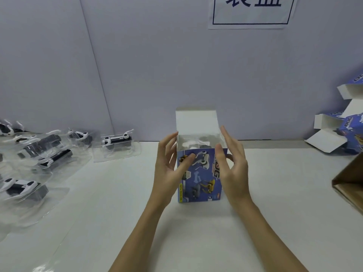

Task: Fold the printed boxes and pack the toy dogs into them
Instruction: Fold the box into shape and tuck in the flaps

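A blue printed box (201,179) stands upright in the middle of the white table, its white top lid (196,120) raised at the back. Through the open top a toy dog in a clear tray (196,144) shows inside. My left hand (169,165) is at the box's left side, fingers straight, thumb touching the printed front. On the right side, my right hand (231,163) has relaxed fingers, its thumb resting at the box's upper right corner. Neither hand grips the box.
Several toy dogs in clear plastic trays (115,144) lie along the left of the table. Folded blue boxes with open white flaps (337,130) are piled at the far right. A brown cardboard carton (349,183) juts in at the right edge. A wall panel stands behind.
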Available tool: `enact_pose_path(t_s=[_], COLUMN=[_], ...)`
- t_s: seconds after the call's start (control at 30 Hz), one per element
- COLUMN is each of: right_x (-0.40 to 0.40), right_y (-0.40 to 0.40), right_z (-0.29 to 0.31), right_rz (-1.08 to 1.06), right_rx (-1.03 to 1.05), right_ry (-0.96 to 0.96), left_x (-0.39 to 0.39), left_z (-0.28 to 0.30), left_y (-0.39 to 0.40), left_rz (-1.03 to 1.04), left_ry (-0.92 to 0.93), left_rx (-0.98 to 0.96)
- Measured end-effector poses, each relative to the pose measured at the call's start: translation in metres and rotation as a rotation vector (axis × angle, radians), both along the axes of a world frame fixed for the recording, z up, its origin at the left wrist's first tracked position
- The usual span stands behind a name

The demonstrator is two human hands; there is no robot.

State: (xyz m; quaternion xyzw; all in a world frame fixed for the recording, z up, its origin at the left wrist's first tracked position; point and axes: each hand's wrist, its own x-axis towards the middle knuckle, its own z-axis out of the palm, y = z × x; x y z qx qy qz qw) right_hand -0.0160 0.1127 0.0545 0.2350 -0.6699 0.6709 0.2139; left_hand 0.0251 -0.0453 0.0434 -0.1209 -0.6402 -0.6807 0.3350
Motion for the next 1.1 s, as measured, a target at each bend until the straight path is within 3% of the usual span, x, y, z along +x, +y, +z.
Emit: enact_pose_path(t_s=[0.13,0.3,0.37,0.5,0.77,1.1], right_x=[0.000,-0.002,-0.003,-0.007,-0.011,-0.010], right_y=[0.001,0.000,-0.003,0.000,0.001,0.001], right_z=[0.001,0.003,0.002,0.006,0.009,-0.001], right_rz=[0.079,0.116,0.097,0.120,0.285,0.300], right_rx=[-0.019,-0.055,-0.012,-0.012,-0.230,-0.234], right_ry=[-0.027,-0.109,-0.082,-0.068,-0.218,-0.156], left_x=[0.000,0.000,0.000,-0.003,-0.004,-0.005], left_z=[-0.002,-0.002,0.000,0.006,0.012,0.008], left_y=[-0.002,-0.009,-0.008,-0.003,-0.002,-0.010], left_rz=[-0.005,0.227,0.250,0.209,-0.062,-0.031], left_ry=[-0.090,-0.030,-0.041,-0.060,-0.137,-0.126], left_rx=[0.015,-0.323,-0.341,-0.231,0.190,0.047])
